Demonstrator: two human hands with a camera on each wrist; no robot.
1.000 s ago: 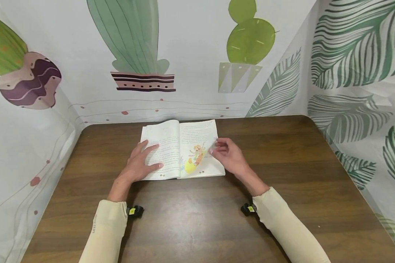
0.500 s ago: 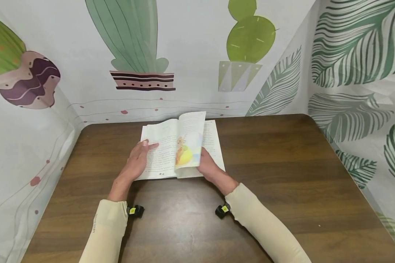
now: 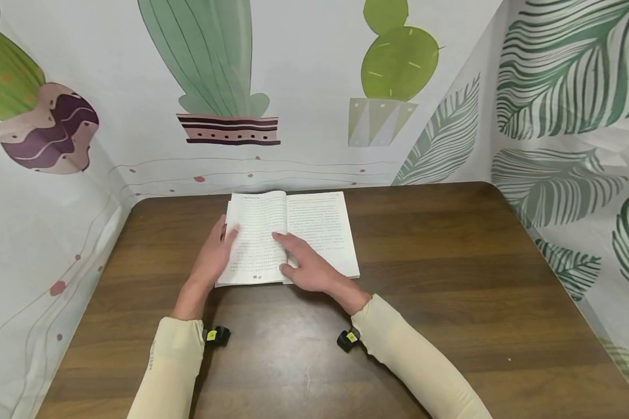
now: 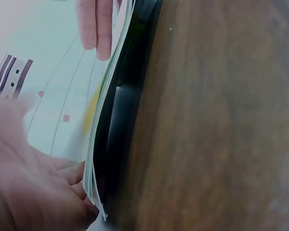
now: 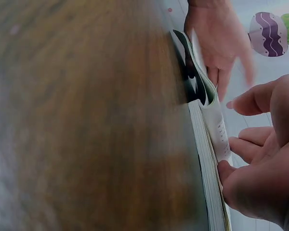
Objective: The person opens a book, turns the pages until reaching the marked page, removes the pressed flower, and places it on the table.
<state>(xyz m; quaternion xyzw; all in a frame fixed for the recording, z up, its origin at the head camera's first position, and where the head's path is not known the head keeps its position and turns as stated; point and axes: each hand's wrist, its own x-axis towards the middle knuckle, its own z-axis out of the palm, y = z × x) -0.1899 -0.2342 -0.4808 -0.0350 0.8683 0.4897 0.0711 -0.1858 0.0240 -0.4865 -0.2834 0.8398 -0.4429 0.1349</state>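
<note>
An open book [image 3: 322, 216] lies near the table's back edge, both visible pages covered in printed text. My left hand [image 3: 209, 256] is at the book's left edge, its blurred thumb over the left page and its fingers along the side. In the left wrist view, the fingers of my left hand [image 4: 43, 183] meet the edge of the bowed pages [image 4: 93, 159]. My right hand [image 3: 311, 270] reaches over the right page, with extended fingers at the gutter. The right wrist view has my right hand [image 5: 265, 159] beside the page block [image 5: 202, 154], its fingers loosely bent.
The brown wooden table [image 3: 451, 279] extends around the book. Behind it hangs a white backdrop [image 3: 314, 134] printed with cacti and leaves. Black camera mounts [image 3: 217, 336] are strapped at both wrists.
The illustrated page has been turned from right to left, uncovering a text page. My right hand has moved left to the gutter. My left hand has shifted outward to the book's edge.
</note>
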